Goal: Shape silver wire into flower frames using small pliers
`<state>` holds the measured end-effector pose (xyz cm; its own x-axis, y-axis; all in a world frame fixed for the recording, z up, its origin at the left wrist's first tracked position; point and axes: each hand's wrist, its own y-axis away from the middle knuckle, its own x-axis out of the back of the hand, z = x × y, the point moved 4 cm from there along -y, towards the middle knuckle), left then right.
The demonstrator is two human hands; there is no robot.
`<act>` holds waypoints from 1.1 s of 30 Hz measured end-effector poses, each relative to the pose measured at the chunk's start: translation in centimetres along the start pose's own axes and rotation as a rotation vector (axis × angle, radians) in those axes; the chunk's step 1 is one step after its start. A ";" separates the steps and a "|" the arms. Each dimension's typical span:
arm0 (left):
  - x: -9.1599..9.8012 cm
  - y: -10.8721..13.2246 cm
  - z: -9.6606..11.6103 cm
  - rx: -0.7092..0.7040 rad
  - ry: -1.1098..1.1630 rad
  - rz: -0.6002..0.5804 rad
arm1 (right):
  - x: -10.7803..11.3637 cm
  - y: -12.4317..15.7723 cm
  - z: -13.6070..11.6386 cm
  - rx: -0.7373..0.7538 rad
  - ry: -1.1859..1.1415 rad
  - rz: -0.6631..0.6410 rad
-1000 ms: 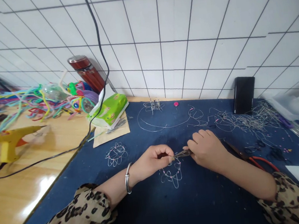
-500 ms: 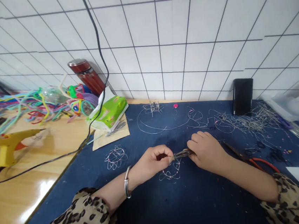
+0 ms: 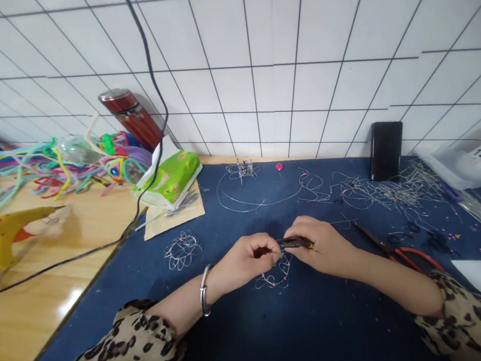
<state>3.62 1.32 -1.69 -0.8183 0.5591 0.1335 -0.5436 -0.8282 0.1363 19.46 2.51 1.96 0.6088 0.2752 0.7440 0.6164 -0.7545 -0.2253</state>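
Observation:
My left hand (image 3: 248,257) pinches a looped silver wire piece with small pink beads (image 3: 281,280) between thumb and fingertips. The loops hang just above or on the dark blue mat (image 3: 323,337); I cannot tell which. My right hand (image 3: 320,241) is closed round a pair of pliers (image 3: 295,242), whose dark jaws point left and meet the wire at my left fingertips. Whether the jaws grip the wire is too small to see. Left of my hands lies a second beaded wire loop piece (image 3: 183,250).
Orange-handled scissors (image 3: 394,252) lie right of my right arm. Behind are a wire tangle (image 3: 398,188), an upright black phone (image 3: 386,150) and a small wire piece (image 3: 245,168). At left are a tissue pack (image 3: 172,178), a yellow glue gun (image 3: 3,234), a red flask (image 3: 132,117) and a hanging cable (image 3: 145,48).
My right hand has turned and shifted left, bringing the pliers closer to my left fingertips. My left hand keeps its pinch on the wire. The whole view has shifted slightly.

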 end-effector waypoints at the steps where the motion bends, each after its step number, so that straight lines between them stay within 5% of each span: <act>1: -0.1 0.0 0.1 -0.004 -0.007 -0.002 | -0.2 0.0 -0.1 0.000 -0.005 -0.002; 13: -0.3 0.0 0.8 -0.132 -0.185 0.075 | -1.3 -0.1 0.0 -0.089 0.015 0.034; 21: -0.2 -0.1 0.3 -0.067 -0.133 0.134 | -1.8 0.4 -0.1 -0.276 -0.059 0.172; 33: -0.6 0.2 0.3 -0.047 0.054 0.141 | -2.1 0.9 -0.3 -0.338 -0.131 0.277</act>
<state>4.05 0.83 -1.46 -0.8952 0.4354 0.0949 -0.4299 -0.8999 0.0734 18.54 1.06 0.40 0.7995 0.0918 0.5937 0.2364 -0.9566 -0.1704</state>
